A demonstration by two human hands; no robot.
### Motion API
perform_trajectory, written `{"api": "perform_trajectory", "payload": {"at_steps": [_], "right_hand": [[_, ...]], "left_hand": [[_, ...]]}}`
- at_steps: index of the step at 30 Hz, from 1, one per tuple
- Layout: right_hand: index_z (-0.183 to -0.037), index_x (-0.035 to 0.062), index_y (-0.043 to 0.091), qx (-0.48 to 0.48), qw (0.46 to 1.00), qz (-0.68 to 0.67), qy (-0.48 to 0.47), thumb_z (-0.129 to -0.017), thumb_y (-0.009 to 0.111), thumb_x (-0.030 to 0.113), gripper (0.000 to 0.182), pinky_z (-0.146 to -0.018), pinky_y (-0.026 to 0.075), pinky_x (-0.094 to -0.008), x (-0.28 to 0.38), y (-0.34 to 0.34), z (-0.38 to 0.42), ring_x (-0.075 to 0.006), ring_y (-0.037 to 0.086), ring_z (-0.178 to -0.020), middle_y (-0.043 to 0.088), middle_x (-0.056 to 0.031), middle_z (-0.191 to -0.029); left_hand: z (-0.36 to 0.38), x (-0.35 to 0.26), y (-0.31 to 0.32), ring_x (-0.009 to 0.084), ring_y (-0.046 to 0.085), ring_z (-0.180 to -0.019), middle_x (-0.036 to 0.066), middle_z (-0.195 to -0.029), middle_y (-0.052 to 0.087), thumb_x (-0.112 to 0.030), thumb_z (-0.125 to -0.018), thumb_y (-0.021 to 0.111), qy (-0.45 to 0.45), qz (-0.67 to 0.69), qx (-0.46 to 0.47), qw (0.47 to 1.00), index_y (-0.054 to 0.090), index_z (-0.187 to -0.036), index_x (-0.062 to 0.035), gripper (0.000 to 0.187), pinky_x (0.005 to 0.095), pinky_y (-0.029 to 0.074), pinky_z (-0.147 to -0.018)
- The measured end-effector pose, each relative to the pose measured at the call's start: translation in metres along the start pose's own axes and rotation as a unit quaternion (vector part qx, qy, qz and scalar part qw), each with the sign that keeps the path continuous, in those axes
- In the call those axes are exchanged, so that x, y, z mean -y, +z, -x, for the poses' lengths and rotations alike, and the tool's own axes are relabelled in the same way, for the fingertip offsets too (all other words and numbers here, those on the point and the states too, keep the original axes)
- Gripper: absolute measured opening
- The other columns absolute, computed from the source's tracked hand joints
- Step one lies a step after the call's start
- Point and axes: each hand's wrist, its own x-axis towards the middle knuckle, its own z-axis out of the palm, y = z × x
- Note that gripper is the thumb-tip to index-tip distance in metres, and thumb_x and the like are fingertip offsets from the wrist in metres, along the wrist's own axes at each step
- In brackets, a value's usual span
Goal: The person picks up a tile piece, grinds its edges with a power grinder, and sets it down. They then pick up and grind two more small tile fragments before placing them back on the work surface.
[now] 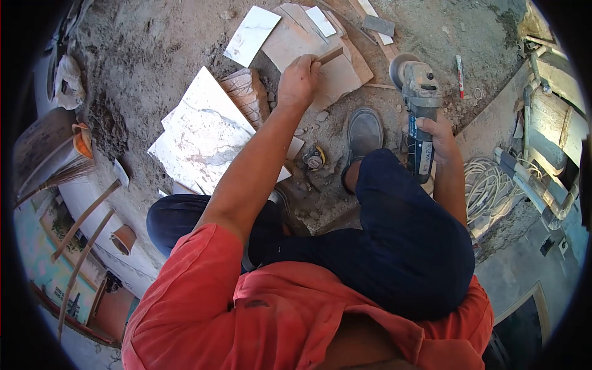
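Observation:
My right hand (439, 137) is wrapped round the body of an angle grinder (422, 92), which points away from me with its disc (404, 68) at the far left end. Up at the middle, my left hand (299, 81) is closed on the near end of a narrow brown strip (329, 57), over a dusty stone slab (342, 77). Beside that slab lies a white marbled tile piece (251, 36), and a smaller white offcut (321, 21) rests on the slab's far part. Larger white tiles (206, 132) are stacked below my left forearm.
A tape measure (316, 158) lies on the dirt near my shoe (365, 135). A red-and-white marker (460, 77) is right of the grinder. Coiled cable (488, 188) and pipes (526, 117) occupy the right side. Long-handled tools (86, 219) lean at the left.

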Motion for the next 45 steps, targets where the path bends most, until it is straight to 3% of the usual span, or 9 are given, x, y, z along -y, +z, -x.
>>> {"api": "perform_trajectory", "payload": {"at_steps": [4,7,9,16,18,24,40,42,45], "right_hand": [[-0.124,-0.0018,0.057,-0.004,1.000,0.026,0.014,-0.079,0.074,0.020,0.052,-0.074,0.056,-0.0293,0.007,0.006,-0.001,-0.0160,0.067,-0.083,0.068,-0.0099,-0.099],[-0.125,-0.0012,0.057,0.017,0.999,0.049,0.005,-0.079,0.074,0.019,0.053,-0.074,0.056,-0.0295,0.007,0.010,-0.011,-0.0163,0.068,-0.084,0.068,-0.0098,-0.100],[-0.124,-0.0009,0.057,0.022,0.998,0.059,0.015,-0.079,0.074,0.019,0.053,-0.074,0.055,-0.0293,0.012,0.021,-0.012,-0.0164,0.068,-0.084,0.068,-0.0097,-0.101],[-0.123,0.0003,0.057,0.029,0.989,0.138,0.040,-0.078,0.074,0.018,0.052,-0.081,0.052,-0.0318,0.008,0.040,-0.036,-0.0162,0.065,-0.088,0.066,-0.0070,-0.100],[-0.133,-0.0075,0.049,0.024,0.985,0.159,0.061,-0.075,0.078,0.015,0.068,-0.082,0.053,-0.0310,0.006,0.044,-0.043,-0.0175,0.065,-0.093,0.065,-0.0129,-0.108],[-0.131,-0.0083,0.050,0.006,0.971,0.228,0.074,-0.073,0.079,0.018,0.070,-0.085,0.053,-0.0322,0.018,0.068,-0.046,-0.0204,0.065,-0.095,0.065,-0.0155,-0.111],[-0.133,-0.0080,0.050,-0.029,0.976,0.206,0.070,-0.073,0.079,0.018,0.071,-0.087,0.052,-0.0329,0.015,0.060,-0.047,-0.0193,0.065,-0.096,0.065,-0.0144,-0.111],[-0.127,0.0006,0.056,-0.025,0.979,0.189,0.075,-0.079,0.075,0.018,0.055,-0.081,0.050,-0.0301,0.010,0.051,-0.048,-0.0139,0.062,-0.089,0.064,-0.0060,-0.102],[-0.124,0.0016,0.057,-0.046,0.977,0.198,0.070,-0.080,0.074,0.016,0.049,-0.080,0.050,-0.0294,0.011,0.040,-0.044,-0.0133,0.062,-0.088,0.064,-0.0049,-0.101]], "left_hand": [[-0.008,0.002,0.006,0.0369,0.068,-0.091,0.017,-0.099,0.071,-0.014,-0.090,0.068,0.039,0.040,0.018,0.998,0.070,-0.100,-0.0048,0.013,0.0439,0.055,-0.081],[-0.008,0.000,0.017,0.0296,0.070,-0.079,0.015,-0.088,0.073,-0.014,-0.088,0.073,0.027,0.076,0.004,0.997,0.072,-0.102,-0.0055,0.016,0.0378,0.055,-0.075],[-0.008,0.001,0.020,0.0204,0.068,-0.071,0.010,-0.082,0.073,-0.011,-0.086,0.074,-0.049,0.149,0.038,0.987,0.075,-0.101,-0.0064,0.016,0.0325,0.054,-0.070],[-0.008,0.007,0.032,0.0200,0.070,-0.073,0.010,-0.084,0.075,-0.006,-0.083,0.075,-0.103,0.196,0.044,0.974,0.076,-0.098,-0.0067,0.014,0.0316,0.056,-0.071],[-0.009,0.007,0.034,0.0199,0.071,-0.074,0.010,-0.084,0.075,-0.004,-0.083,0.074,-0.083,0.178,0.030,0.980,0.076,-0.097,-0.0068,0.014,0.0320,0.056,-0.071],[-0.008,0.012,0.041,0.0156,0.071,-0.074,0.009,-0.086,0.077,-0.005,-0.084,0.072,-0.065,0.181,0.014,0.981,0.076,-0.097,-0.0062,0.013,0.0296,0.056,-0.073],[-0.006,0.007,0.038,0.0165,0.070,-0.073,0.009,-0.083,0.076,-0.005,-0.084,0.070,-0.068,0.174,0.004,0.982,0.076,-0.095,-0.0064,0.013,0.0295,0.055,-0.072],[-0.007,0.008,0.039,0.0168,0.070,-0.072,0.009,-0.082,0.076,-0.005,-0.084,0.070,-0.065,0.180,-0.003,0.981,0.076,-0.095,-0.0069,0.013,0.0298,0.055,-0.071],[-0.007,0.008,0.040,0.0170,0.070,-0.072,0.009,-0.082,0.075,-0.005,-0.083,0.071,-0.064,0.184,-0.006,0.981,0.076,-0.095,-0.0069,0.013,0.0298,0.055,-0.071]]}}
